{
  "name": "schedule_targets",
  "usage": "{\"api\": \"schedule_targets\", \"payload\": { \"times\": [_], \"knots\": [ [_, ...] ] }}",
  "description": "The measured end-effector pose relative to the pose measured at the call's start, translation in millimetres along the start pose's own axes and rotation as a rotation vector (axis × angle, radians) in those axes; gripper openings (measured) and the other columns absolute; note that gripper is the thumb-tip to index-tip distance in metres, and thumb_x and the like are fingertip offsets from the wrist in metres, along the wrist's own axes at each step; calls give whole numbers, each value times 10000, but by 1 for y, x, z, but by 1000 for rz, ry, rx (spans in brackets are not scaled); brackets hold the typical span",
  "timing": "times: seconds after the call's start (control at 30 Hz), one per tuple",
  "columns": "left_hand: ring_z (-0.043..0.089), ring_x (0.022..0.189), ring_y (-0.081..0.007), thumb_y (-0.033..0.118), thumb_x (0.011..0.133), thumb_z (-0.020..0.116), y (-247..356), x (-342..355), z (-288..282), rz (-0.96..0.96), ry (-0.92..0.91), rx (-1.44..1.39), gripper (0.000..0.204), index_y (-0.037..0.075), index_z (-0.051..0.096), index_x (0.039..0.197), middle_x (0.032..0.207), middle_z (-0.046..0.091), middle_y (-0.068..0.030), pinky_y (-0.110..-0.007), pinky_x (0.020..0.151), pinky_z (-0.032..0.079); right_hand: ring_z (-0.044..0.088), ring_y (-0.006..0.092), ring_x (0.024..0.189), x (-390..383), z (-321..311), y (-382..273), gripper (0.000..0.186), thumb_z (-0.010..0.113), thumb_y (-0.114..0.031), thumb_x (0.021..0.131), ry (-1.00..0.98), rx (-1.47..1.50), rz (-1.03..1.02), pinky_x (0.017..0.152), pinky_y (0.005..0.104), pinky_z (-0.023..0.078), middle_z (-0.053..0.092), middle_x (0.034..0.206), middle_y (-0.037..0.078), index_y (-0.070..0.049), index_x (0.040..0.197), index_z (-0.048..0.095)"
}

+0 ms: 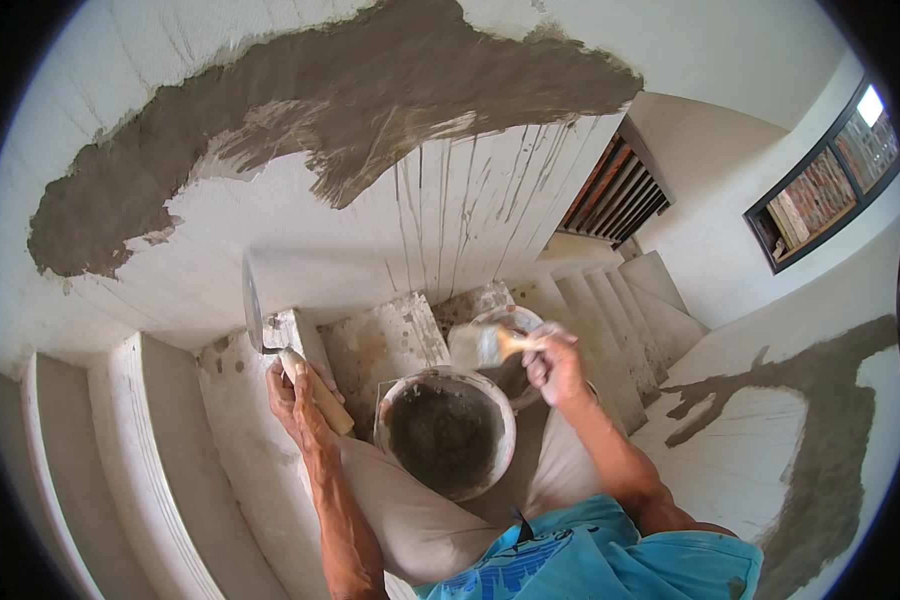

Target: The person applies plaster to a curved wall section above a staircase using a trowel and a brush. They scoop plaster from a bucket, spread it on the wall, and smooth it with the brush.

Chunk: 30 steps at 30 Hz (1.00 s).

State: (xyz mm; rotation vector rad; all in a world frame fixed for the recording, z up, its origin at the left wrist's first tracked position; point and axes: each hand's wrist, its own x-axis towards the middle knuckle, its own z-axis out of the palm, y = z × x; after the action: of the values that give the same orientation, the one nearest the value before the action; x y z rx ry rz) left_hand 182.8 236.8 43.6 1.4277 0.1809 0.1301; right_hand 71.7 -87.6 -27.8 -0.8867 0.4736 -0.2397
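My left hand (300, 405) is closed round the wooden handle of a trowel (253, 300), whose thin metal blade stands upright near the wall. In my right hand (557, 370) is a wide paintbrush (488, 346) with pale bristles, pointing left over the buckets. The brush is slightly smeared by motion. Between my knees sits a bucket (510, 440) with wet grey mortar (440, 435) in it. Just beyond it stands a second bucket (510, 312), partly hidden by the brush and my right hand.
Ahead rises a white wall (260, 220) with a large dark patch of wet plaster (370, 85) and drips below. Stairs (160, 430) run on both sides of me. Another grey patch (830, 430) marks the right wall. Farther right are a slatted opening (615, 190) and a window (825, 180).
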Motion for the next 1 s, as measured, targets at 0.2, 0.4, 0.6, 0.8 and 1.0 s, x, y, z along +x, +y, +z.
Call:
{"api": "schedule_targets", "payload": {
  "times": [0.2,0.4,0.6,0.8,1.0],
  "knots": [
    [585,668,-124,329,928,651,-3,1,-4,11,-18,19,330,74,534,1101,846,585,-43,-274,553,504,485,87,534,44,13,-106,318,656,-373,898,39,106,-501,423,226,377,611,776,37,-137,1096,581],
    [593,676,-125,339,914,683,-11,3,-7,22,-23,-29,369,77,532,1125,859,591,-42,-270,566,510,534,109,586,89,22,-207,384,567,-216,943,162,-27,-1035,454,250,407,663,865,117,23,1242,546],
    [597,679,-131,346,912,690,-13,4,-6,13,-25,-6,407,68,530,1163,871,596,-46,-273,572,513,554,97,594,124,9,-244,317,603,-106,905,283,-121,-1145,439,229,417,682,846,120,51,1179,633],
    [598,687,-132,356,915,673,-14,5,-10,33,-27,35,422,61,531,1182,885,601,-53,-274,568,512,542,70,593,144,16,-238,262,642,-98,899,304,-235,-1166,452,201,418,677,831,78,2,1138,684],
    [591,639,-141,281,934,668,-12,2,-3,47,-16,-35,353,48,534,1164,870,603,-69,-276,518,515,563,89,635,154,27,-221,232,635,-104,934,296,-463,-1190,483,215,440,688,887,101,-1,1135,689]
  ]
}}
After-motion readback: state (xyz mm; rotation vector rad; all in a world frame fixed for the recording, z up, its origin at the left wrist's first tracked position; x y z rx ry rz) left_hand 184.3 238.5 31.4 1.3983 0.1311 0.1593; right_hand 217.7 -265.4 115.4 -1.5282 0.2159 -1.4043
